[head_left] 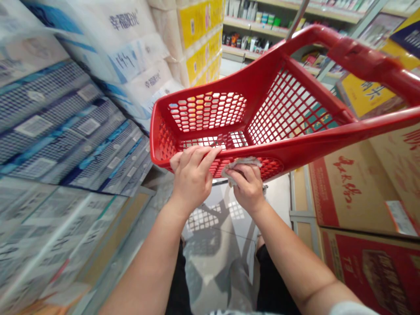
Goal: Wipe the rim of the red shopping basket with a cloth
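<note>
Red plastic basket (pixel 262 118), lattice-walled, tilted on its side in a narrow aisle. Left hand (pixel 193 175) curls its fingers over the near rim; right hand (pixel 247 188) presses a crumpled grey cloth (pixel 241 164) against the rim's smooth edge. Stacked blue-white packs (pixel 65 131) crowd the left, cardboard cartons (pixel 361 188) the right; tiled floor (pixel 226 236) lies open below.

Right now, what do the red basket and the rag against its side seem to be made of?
The red basket looks like moulded plastic: glossy rim, uniform colour, a lattice of cast holes. The rag, pressed to it by the right hand, looks like soft greyish cloth, matte and crumpled. The left hand grips the rim.
</note>
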`<state>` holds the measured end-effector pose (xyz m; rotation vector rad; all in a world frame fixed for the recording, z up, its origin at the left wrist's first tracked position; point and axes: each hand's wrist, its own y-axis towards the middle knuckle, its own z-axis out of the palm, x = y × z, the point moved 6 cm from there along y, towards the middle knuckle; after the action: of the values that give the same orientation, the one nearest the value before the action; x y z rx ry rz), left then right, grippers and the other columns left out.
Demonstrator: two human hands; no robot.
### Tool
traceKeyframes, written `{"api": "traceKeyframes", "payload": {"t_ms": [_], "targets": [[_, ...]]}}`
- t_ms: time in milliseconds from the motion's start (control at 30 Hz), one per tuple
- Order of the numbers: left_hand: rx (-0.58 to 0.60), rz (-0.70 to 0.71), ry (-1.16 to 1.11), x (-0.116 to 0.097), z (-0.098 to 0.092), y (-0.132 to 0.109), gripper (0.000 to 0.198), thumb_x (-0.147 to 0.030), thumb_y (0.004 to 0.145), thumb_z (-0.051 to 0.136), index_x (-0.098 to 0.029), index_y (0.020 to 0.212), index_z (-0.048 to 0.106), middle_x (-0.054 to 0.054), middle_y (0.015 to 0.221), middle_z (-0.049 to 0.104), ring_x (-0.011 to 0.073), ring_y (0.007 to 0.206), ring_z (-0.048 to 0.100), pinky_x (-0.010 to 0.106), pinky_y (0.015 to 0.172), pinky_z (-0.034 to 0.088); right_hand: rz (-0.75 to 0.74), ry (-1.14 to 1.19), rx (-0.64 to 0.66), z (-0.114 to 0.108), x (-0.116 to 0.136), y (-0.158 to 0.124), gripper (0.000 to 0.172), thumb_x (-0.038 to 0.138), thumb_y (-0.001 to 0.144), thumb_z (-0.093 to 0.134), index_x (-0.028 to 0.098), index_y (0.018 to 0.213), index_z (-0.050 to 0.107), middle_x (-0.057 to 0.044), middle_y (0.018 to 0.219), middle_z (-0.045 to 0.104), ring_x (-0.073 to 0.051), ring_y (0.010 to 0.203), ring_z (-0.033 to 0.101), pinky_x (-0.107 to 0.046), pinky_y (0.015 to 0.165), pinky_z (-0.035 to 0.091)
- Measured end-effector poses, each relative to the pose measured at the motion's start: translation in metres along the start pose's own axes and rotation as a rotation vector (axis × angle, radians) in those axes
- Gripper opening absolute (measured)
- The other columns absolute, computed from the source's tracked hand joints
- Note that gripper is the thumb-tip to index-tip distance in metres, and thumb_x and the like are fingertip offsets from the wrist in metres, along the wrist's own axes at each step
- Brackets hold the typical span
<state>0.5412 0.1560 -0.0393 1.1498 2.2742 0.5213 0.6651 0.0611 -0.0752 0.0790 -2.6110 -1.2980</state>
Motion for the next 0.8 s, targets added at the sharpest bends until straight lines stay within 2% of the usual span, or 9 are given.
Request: {"api": "traceKeyframes", "payload": {"t_ms": [133, 267, 333, 467, 633, 733, 800], "targets": [[0.004, 0.005, 0.008, -0.002, -0.001, -0.002, 0.054, -0.013, 0.084, 0.046, -0.026, 0.136, 0.051, 0.006, 0.124, 0.059, 0.0240, 0.122, 0.046, 0.041, 0.105, 0.023, 0.014, 0.022, -0.007, 0.003, 0.005, -0.001, 0.036, 0.004, 0.088, 0.049, 0.021, 0.115, 0.065, -0.007, 0.105, 0.064, -0.020, 0.103, 0.056, -0.036, 0.098, 0.047], [0.009, 0.012, 0.012, -0.001, -0.001, -0.003, 0.053, -0.014, 0.085, 0.047, -0.026, 0.136, 0.050, 0.006, 0.124, 0.059, 0.0240, 0.122, 0.046, 0.041, 0.105, 0.023, 0.010, 0.047, 0.159, 0.019, 0.010, -0.006, 0.036, 0.003, 0.087, 0.047, 0.020, 0.113, 0.067, -0.006, 0.110, 0.067, -0.019, 0.103, 0.059, -0.033, 0.096, 0.049], [0.005, 0.013, 0.014, 0.000, -0.001, -0.002, 0.052, -0.014, 0.085, 0.047, -0.026, 0.136, 0.051, 0.006, 0.124, 0.058, 0.0239, 0.122, 0.046, 0.041, 0.105, 0.022, 0.014, 0.075, 0.199, 0.022, 0.010, -0.008, 0.037, 0.003, 0.087, 0.046, 0.020, 0.112, 0.067, -0.006, 0.110, 0.067, -0.019, 0.105, 0.060, -0.034, 0.096, 0.049], [-0.009, 0.016, 0.011, 0.002, -0.001, -0.002, 0.052, -0.014, 0.085, 0.047, -0.027, 0.135, 0.051, 0.005, 0.123, 0.059, 0.0236, 0.121, 0.046, 0.041, 0.105, 0.023, 0.071, 0.099, 0.092, 0.011, 0.005, -0.006, 0.033, 0.005, 0.087, 0.050, 0.020, 0.110, 0.068, -0.008, 0.108, 0.066, -0.021, 0.106, 0.059, -0.036, 0.096, 0.049], [-0.025, 0.005, -0.004, 0.004, 0.001, -0.002, 0.053, -0.013, 0.084, 0.048, -0.027, 0.135, 0.052, 0.006, 0.122, 0.059, 0.0243, 0.121, 0.046, 0.042, 0.106, 0.024, 0.070, 0.107, 0.242, 0.019, 0.001, -0.009, 0.033, 0.005, 0.085, 0.050, 0.021, 0.108, 0.068, -0.007, 0.105, 0.066, -0.021, 0.103, 0.058, -0.038, 0.096, 0.048], [-0.041, 0.005, -0.004, 0.005, 0.002, -0.001, 0.053, -0.012, 0.083, 0.049, -0.027, 0.133, 0.053, 0.006, 0.121, 0.059, 0.0244, 0.121, 0.046, 0.042, 0.105, 0.024, 0.078, 0.118, 0.144, 0.014, -0.003, -0.010, 0.038, 0.003, 0.084, 0.048, 0.018, 0.114, 0.066, -0.009, 0.107, 0.065, -0.022, 0.106, 0.057, -0.039, 0.099, 0.047], [-0.045, 0.009, 0.001, 0.005, 0.002, -0.001, 0.053, -0.012, 0.082, 0.049, -0.027, 0.133, 0.053, 0.006, 0.120, 0.059, 0.0245, 0.120, 0.047, 0.042, 0.105, 0.025, 0.094, 0.119, 0.175, 0.016, -0.006, -0.011, 0.041, 0.002, 0.081, 0.047, 0.018, 0.115, 0.066, -0.009, 0.107, 0.065, -0.022, 0.107, 0.057, -0.038, 0.099, 0.047]]}}
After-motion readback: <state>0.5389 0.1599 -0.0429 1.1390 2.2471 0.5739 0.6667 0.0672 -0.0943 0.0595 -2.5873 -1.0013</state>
